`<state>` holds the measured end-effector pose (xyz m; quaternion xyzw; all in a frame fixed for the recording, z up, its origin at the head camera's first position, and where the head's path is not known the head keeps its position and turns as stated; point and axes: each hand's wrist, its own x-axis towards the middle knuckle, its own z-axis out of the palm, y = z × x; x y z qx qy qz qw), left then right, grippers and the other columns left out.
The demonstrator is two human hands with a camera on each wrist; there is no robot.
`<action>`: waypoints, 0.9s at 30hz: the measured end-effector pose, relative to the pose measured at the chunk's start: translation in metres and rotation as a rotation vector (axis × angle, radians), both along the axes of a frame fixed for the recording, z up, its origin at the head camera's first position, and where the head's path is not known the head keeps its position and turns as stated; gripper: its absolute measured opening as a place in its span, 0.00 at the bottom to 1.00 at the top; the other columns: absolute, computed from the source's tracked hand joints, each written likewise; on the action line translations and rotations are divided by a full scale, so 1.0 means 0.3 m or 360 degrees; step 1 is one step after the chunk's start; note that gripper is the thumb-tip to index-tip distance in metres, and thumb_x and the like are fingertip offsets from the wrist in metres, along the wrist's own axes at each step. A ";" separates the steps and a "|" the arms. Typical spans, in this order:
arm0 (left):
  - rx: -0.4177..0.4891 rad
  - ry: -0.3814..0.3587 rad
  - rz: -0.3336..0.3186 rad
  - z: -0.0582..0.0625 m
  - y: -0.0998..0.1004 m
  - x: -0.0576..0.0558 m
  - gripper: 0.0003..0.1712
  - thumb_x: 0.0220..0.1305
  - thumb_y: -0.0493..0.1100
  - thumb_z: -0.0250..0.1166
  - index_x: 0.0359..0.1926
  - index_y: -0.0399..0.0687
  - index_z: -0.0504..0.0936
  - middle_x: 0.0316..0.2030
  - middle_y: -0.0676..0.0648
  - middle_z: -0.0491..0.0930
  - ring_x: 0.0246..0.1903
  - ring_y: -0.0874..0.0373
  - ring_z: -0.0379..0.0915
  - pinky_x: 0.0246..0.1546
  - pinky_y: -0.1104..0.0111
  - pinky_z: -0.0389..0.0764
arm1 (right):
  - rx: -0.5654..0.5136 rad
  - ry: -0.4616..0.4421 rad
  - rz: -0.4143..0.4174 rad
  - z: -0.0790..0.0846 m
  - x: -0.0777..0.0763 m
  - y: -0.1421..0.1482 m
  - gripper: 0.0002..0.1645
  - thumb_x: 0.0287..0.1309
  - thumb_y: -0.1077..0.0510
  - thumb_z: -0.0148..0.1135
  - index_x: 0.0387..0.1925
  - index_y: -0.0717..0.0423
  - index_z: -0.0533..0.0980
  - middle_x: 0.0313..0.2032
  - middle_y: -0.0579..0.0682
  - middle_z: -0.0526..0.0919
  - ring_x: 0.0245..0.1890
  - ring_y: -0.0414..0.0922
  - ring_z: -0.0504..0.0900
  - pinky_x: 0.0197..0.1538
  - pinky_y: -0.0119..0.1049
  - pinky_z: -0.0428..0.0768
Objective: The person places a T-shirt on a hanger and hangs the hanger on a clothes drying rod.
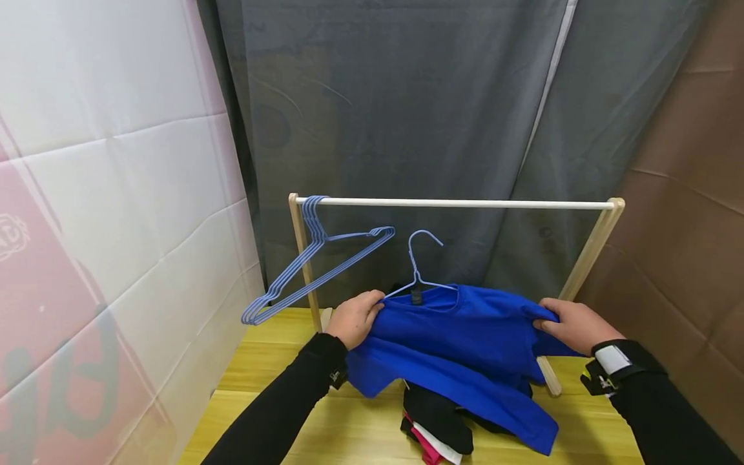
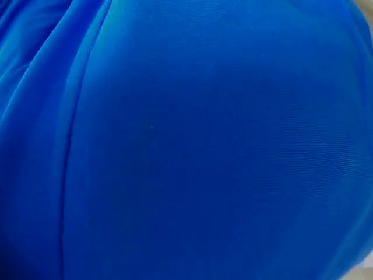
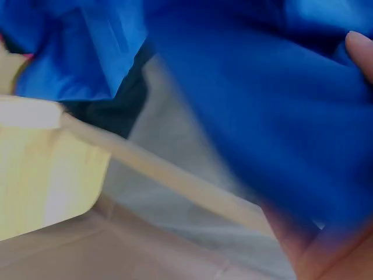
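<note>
A blue T-shirt [image 1: 442, 336] is spread between both hands above the table, a hanger [image 1: 416, 274] inside it with its hook rising out of the neckline. At the shirt's left shoulder area, my left hand [image 1: 356, 319] grips the cloth near the hanger's end. My right hand [image 1: 578, 324] pinches the sleeve on the right side. Blue shirt cloth [image 2: 204, 140] fills nearly all of the left wrist view, hiding the left fingers. In the right wrist view, the sleeve [image 3: 280, 111] hangs beside the thumb.
A rack with a white rail [image 1: 453, 203] and wooden legs stands behind the shirt. Several blue hangers [image 1: 314, 258] hang at its left end. Folded black, white and red clothes [image 1: 438, 420] lie on the wooden table [image 1: 256, 381] below. Cloth walls enclose the sides and back.
</note>
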<state>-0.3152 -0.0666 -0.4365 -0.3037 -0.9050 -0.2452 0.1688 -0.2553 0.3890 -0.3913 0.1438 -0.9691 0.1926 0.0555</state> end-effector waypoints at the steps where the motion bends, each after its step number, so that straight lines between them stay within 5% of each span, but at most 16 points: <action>1: 0.0008 -0.0017 -0.0015 0.002 -0.001 0.002 0.12 0.80 0.47 0.52 0.55 0.54 0.78 0.48 0.54 0.82 0.46 0.59 0.79 0.53 0.63 0.78 | 0.0033 -0.0008 -0.0004 -0.009 0.000 0.002 0.06 0.67 0.55 0.65 0.39 0.51 0.76 0.29 0.44 0.75 0.29 0.45 0.74 0.33 0.43 0.73; 8: 0.0031 -0.0149 -0.0123 0.025 0.005 0.022 0.13 0.81 0.48 0.51 0.56 0.53 0.78 0.47 0.54 0.81 0.45 0.59 0.77 0.53 0.63 0.78 | 0.0015 0.0004 -0.0107 -0.022 -0.009 0.004 0.11 0.68 0.57 0.63 0.46 0.59 0.77 0.36 0.54 0.82 0.32 0.51 0.78 0.34 0.49 0.78; 12: 0.0074 -0.0217 -0.0129 0.033 0.009 0.026 0.13 0.81 0.47 0.51 0.56 0.53 0.78 0.48 0.53 0.80 0.46 0.58 0.77 0.54 0.62 0.77 | -0.0029 0.0117 -0.0081 -0.013 -0.020 -0.043 0.24 0.68 0.60 0.61 0.62 0.64 0.71 0.55 0.67 0.77 0.51 0.64 0.78 0.51 0.65 0.76; 16: 0.0079 -0.0270 -0.0145 0.037 0.012 0.032 0.12 0.80 0.46 0.51 0.56 0.52 0.78 0.48 0.53 0.80 0.47 0.58 0.77 0.55 0.62 0.77 | 0.0019 0.0320 0.0010 -0.008 -0.039 -0.137 0.31 0.68 0.59 0.61 0.69 0.59 0.68 0.64 0.66 0.71 0.62 0.68 0.68 0.60 0.70 0.66; 22: 0.0081 -0.0316 -0.0243 0.046 0.036 0.052 0.13 0.79 0.45 0.54 0.58 0.53 0.78 0.51 0.53 0.80 0.49 0.60 0.77 0.57 0.64 0.76 | 0.0190 0.0538 0.0121 -0.021 -0.064 -0.285 0.25 0.67 0.56 0.64 0.64 0.53 0.75 0.57 0.59 0.80 0.57 0.62 0.76 0.59 0.66 0.71; 27: 0.0082 -0.0329 -0.0359 0.056 0.049 0.074 0.16 0.78 0.43 0.55 0.63 0.55 0.76 0.57 0.53 0.79 0.54 0.60 0.76 0.60 0.64 0.73 | 0.0198 0.0474 0.0156 -0.043 -0.068 -0.340 0.12 0.68 0.59 0.62 0.51 0.54 0.81 0.44 0.52 0.84 0.44 0.53 0.82 0.51 0.57 0.80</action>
